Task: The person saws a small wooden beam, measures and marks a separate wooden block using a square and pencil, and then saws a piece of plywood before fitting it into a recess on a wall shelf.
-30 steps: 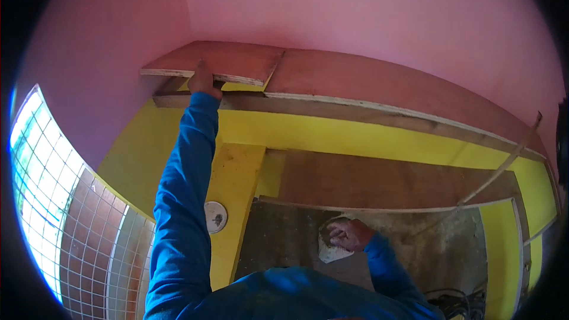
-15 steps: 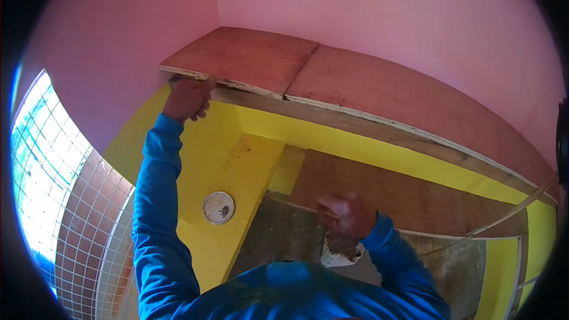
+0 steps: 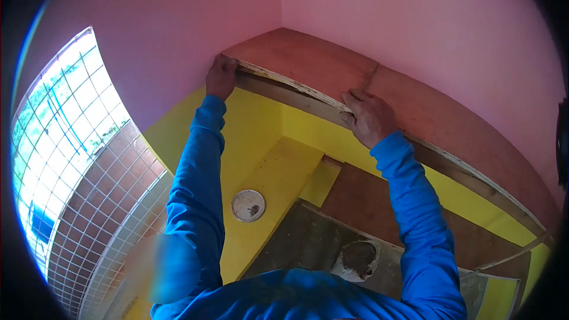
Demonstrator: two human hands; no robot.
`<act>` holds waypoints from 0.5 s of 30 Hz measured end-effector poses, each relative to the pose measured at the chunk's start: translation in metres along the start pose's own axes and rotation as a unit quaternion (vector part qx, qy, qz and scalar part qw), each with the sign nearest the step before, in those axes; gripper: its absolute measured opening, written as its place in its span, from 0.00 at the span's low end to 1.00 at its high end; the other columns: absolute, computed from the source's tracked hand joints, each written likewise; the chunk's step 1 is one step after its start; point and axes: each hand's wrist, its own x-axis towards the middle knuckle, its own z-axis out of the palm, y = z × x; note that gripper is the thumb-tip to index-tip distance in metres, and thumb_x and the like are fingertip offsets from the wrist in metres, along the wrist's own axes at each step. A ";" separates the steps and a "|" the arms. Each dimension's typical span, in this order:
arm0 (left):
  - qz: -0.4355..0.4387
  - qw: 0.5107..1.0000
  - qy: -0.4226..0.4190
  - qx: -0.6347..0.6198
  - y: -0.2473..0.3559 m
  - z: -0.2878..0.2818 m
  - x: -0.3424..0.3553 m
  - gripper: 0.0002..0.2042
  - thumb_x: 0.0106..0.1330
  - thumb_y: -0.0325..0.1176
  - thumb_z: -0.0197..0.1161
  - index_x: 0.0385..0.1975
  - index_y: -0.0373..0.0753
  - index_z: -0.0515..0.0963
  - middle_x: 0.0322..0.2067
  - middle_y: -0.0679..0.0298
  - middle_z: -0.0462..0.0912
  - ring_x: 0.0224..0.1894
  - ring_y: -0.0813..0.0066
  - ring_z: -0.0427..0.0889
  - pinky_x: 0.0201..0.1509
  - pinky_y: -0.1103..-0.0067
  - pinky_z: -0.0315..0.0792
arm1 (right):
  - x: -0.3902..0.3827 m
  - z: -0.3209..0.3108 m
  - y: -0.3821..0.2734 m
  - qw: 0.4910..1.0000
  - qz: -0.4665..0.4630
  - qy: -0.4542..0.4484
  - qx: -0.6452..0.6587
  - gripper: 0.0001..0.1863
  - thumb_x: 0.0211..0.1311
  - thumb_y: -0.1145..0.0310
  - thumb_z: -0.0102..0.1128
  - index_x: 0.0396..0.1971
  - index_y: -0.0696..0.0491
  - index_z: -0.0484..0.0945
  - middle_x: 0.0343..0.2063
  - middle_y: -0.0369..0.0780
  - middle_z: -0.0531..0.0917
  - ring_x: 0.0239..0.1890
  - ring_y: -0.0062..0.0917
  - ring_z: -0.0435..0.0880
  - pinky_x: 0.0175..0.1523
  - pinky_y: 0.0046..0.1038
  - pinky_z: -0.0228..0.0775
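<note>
A reddish-brown plywood board (image 3: 302,56) lies along the top of a shelf frame against the pink walls. My left hand (image 3: 221,77) is closed round its front left corner. Near the seam with the neighbouring board, my right hand (image 3: 372,120) grips the front edge, thumb on top and fingers curled beneath. A dark gap shows between this board's front edge and the wooden batten (image 3: 284,96) below. The second plywood board (image 3: 444,109) continues to the right.
Below are a yellow ledge (image 3: 290,157) with a round white lid (image 3: 248,205), and a stained whitish container (image 3: 355,261) on a grey surface. A mesh-covered window (image 3: 89,136) is at left. A thin wooden strip (image 3: 504,259) slants at right. Something blurred (image 3: 169,266) shows beside my left sleeve.
My right hand has risen from above the container to the board's front edge. My left hand has slid to the board's left corner. The view has shifted, moving the scene rightward.
</note>
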 end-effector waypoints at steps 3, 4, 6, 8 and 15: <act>0.012 0.998 0.042 -0.040 0.010 0.007 0.000 0.23 0.51 0.44 0.53 0.41 0.32 0.65 0.35 0.49 0.74 0.40 0.54 0.72 0.44 0.69 0.64 | -0.002 0.004 0.000 0.998 -0.041 0.050 -0.022 0.18 0.44 0.68 0.54 0.38 0.56 0.68 0.36 0.43 0.74 0.34 0.38 0.73 0.36 0.34 0.67; 0.023 0.996 0.080 -0.004 0.015 0.008 -0.001 0.23 0.50 0.44 0.54 0.40 0.31 0.66 0.33 0.50 0.75 0.39 0.55 0.72 0.42 0.70 0.65 | -0.002 0.005 -0.001 0.998 -0.036 0.046 -0.025 0.18 0.44 0.68 0.54 0.38 0.56 0.68 0.36 0.43 0.74 0.34 0.38 0.73 0.36 0.34 0.67; 0.036 0.992 0.113 0.029 0.028 0.005 0.001 0.23 0.49 0.44 0.55 0.39 0.31 0.67 0.31 0.51 0.76 0.37 0.55 0.73 0.41 0.70 0.66 | 0.001 0.006 -0.004 0.990 -0.012 0.143 0.003 0.14 0.46 0.67 0.51 0.35 0.56 0.69 0.32 0.41 0.74 0.33 0.35 0.73 0.37 0.33 0.67; 0.083 0.991 0.107 0.017 0.031 0.003 0.010 0.23 0.48 0.44 0.56 0.38 0.32 0.68 0.28 0.52 0.76 0.34 0.57 0.75 0.39 0.72 0.67 | 0.005 0.003 -0.003 0.989 -0.005 0.146 0.020 0.14 0.47 0.67 0.50 0.35 0.56 0.69 0.32 0.41 0.75 0.33 0.36 0.73 0.37 0.33 0.67; 0.097 0.993 0.013 -0.063 0.005 0.007 0.010 0.26 0.47 0.46 0.58 0.42 0.34 0.69 0.27 0.53 0.76 0.33 0.64 0.75 0.39 0.76 0.67 | 0.002 0.005 0.000 0.996 -0.034 0.077 -0.005 0.13 0.46 0.68 0.53 0.34 0.55 0.72 0.34 0.42 0.76 0.36 0.34 0.74 0.42 0.32 0.65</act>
